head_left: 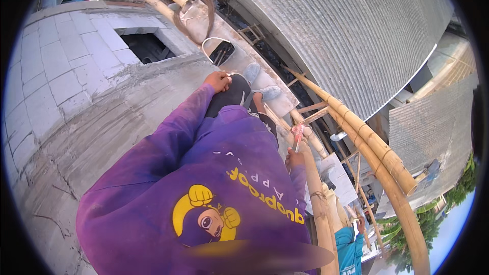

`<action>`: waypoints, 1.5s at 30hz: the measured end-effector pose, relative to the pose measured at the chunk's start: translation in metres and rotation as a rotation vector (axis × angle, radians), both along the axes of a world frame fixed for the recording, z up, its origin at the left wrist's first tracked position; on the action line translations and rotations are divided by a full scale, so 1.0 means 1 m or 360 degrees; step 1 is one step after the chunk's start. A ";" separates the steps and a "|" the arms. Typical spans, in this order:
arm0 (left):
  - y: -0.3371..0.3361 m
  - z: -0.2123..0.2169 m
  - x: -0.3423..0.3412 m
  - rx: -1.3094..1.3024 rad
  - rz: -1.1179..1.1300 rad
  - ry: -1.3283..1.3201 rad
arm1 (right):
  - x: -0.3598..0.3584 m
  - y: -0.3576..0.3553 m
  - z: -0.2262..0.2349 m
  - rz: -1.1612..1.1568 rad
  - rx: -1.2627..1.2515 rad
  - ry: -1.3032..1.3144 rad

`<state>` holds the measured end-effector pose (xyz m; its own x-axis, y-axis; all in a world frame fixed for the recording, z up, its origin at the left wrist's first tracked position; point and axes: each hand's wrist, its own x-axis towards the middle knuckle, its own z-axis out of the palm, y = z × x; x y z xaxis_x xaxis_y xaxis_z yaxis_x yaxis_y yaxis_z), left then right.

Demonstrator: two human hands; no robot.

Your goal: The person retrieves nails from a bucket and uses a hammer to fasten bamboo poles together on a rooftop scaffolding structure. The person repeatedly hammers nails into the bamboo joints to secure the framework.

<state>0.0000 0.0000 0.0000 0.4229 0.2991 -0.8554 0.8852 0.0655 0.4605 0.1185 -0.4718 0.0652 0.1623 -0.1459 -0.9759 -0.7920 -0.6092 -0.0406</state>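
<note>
My left hand [219, 81], fingers closed, rests by my dark-trousered knee at a thin pale edge; what it grips, if anything, I cannot make out. Just beyond it a dark bucket [222, 53] with a white hoop handle stands on the plank walkway [277, 94]. My right hand [294, 159], low on my right side, is closed around a small hand tool [298, 136] with a red upper part and a pale shaft. Its exact kind is unclear. My feet, in grey, cement-smeared footwear [267, 92], stand on the walkway.
A block wall [66, 66], partly plastered, with a square opening [146, 48], rises on the left. Bamboo poles [361, 137] run along the right, beyond them a corrugated metal roof [346, 25]. A person in a teal shirt [349, 249] is at the lower right. Gaps show between the scaffold poles.
</note>
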 end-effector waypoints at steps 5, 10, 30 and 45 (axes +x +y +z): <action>-0.042 0.028 -0.033 0.0235 -0.0166 0.0122 | 0.012 0.024 -0.030 0.0237 -0.0083 0.0147; -0.049 0.011 -0.043 0.0260 0.0136 0.0186 | 0.023 0.044 -0.049 0.0376 -0.0030 0.0199; -0.060 -0.257 -0.020 -0.0057 -0.0984 0.0513 | -0.013 0.143 -0.141 -0.0104 -0.0122 0.0284; 0.016 -0.262 -0.027 0.0412 -0.0015 0.0250 | -0.011 0.175 -0.157 0.0101 -0.0272 0.0412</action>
<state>-0.0269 0.0158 -0.2619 0.2949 0.5123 -0.8066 0.9471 -0.0447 0.3179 0.1071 -0.2966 -0.0918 -0.0745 -0.3090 -0.9482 -0.7228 -0.6384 0.2648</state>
